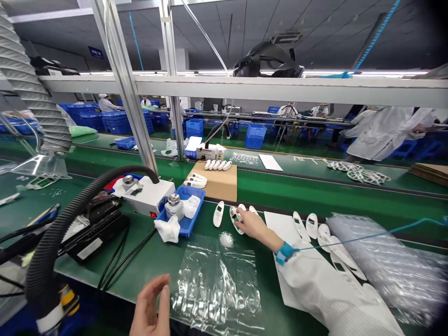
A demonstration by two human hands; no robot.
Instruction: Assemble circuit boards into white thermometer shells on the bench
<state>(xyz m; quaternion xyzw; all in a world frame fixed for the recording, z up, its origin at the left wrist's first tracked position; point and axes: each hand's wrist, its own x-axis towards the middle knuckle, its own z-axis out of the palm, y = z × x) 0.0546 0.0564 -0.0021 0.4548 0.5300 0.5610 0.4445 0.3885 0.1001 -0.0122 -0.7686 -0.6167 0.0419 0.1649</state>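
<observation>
My right hand (249,224) reaches forward over the green bench and rests with bent fingers on a white oval plastic shell (235,217). Another white shell (218,213) lies just left of it. A blue wrist strap (285,252) with a coiled blue cord sits on my right wrist. My left hand (151,309) hovers near the front edge with fingers stretched and nothing in it, next to a clear plastic sheet (217,282). More white shells (317,228) lie in a row on white paper (280,223) to the right.
A blue tray (187,224) holds a metal-capped bottle and white cloths. A white box unit (149,196), a black ribbed hose (70,219) and a black tool stand at left. Bubble wrap (388,261) lies at right. Behind are a cardboard sheet (220,184) and people in white coats.
</observation>
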